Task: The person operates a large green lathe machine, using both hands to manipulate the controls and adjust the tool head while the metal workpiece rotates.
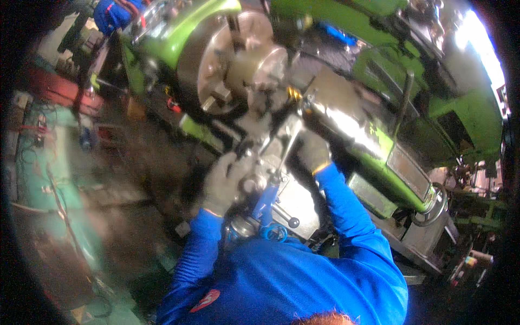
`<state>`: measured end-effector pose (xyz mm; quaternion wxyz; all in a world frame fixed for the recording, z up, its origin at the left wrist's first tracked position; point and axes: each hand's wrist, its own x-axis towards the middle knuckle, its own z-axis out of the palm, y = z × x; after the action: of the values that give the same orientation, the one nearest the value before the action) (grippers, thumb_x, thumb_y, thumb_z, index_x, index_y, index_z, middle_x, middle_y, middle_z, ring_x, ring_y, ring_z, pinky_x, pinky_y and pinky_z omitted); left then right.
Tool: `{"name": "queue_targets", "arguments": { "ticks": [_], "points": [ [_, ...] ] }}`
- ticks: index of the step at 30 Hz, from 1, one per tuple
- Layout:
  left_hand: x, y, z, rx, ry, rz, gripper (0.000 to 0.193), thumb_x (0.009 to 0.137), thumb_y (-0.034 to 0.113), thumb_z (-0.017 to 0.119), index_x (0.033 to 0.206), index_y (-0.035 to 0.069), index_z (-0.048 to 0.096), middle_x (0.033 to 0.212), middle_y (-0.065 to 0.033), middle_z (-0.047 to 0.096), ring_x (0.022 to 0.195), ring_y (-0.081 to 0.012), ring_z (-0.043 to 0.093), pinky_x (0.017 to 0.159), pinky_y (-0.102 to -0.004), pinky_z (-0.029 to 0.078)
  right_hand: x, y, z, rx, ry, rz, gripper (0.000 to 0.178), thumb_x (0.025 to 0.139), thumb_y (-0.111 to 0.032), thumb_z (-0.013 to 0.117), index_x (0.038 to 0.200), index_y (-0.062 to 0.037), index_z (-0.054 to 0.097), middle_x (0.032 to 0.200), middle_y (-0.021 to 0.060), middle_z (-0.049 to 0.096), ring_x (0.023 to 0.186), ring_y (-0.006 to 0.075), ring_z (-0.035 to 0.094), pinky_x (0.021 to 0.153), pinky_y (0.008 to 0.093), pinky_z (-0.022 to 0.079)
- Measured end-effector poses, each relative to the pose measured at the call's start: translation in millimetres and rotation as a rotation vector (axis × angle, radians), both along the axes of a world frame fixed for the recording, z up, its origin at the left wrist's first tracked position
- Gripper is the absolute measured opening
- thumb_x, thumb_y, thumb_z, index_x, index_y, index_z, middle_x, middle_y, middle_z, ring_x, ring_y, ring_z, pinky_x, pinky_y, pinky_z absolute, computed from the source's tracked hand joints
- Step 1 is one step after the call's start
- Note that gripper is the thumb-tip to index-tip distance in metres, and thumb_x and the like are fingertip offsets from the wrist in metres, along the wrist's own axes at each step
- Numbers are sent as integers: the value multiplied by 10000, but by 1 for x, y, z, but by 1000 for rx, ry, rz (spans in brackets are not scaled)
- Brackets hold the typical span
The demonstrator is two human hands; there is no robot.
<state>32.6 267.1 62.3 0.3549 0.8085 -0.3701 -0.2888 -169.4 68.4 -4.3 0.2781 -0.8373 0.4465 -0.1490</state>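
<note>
At the far left, a teal-green surface (59,184) is running down the view, and a red block-like object (59,89) is sitting near its upper end. Further right, the green headstock (197,21) of a lathe is rising at the top, carrying a large metal chuck (211,73). A cylindrical metal workpiece (265,67) is projecting rightward from the chuck.

Below the chuck, the person's left hand (223,181), in a grey glove, is resting at the left side of the carriage assembly (297,203). Its fingers are spreading partly open beside a round metal knob (251,184); blur is leaving it unclear whether they are gripping anything. The carriage assembly is standing between the two hands, close in front of the person's torso. On it, a blue handle-like part (265,205) is slanting upward, and just to the right a lever with a black ball end (293,222) is pointing down and right.

Above these, a bright metal bar (291,138) is lying at a slant. The gloved right hand (314,151) is staying close against its right side with fingers appearing curled; how far they are closing, and on what, cannot be told. Farther right, the green tailstock (390,168) is extending diagonally, with a metal handwheel (431,208) sitting at its lower end.
</note>
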Motion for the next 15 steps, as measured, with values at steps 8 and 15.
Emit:
{"name": "queue_targets", "arguments": {
  "ticks": [8,15],
  "points": [
    [-4,2,-5,-7,-112,-54,510,975,419,653,1296,24,622,1246,-244,661,1157,-401,633,983,-450,501,5,31,22,152,-128,-48,300,965,-241,609,1201,-82,705,1106,199,715,1048,376,685,934,454,525],
    [-2,-6,-13,-62,-126,-15,519,907,380,747,1259,13,643,1108,-231,698,999,-385,679,865,-455,533,-10,-12,100,-134,-292,-28,286,963,-197,647,1215,-74,703,1172,146,729,1104,327,681,994,417,513]
  ]
}}
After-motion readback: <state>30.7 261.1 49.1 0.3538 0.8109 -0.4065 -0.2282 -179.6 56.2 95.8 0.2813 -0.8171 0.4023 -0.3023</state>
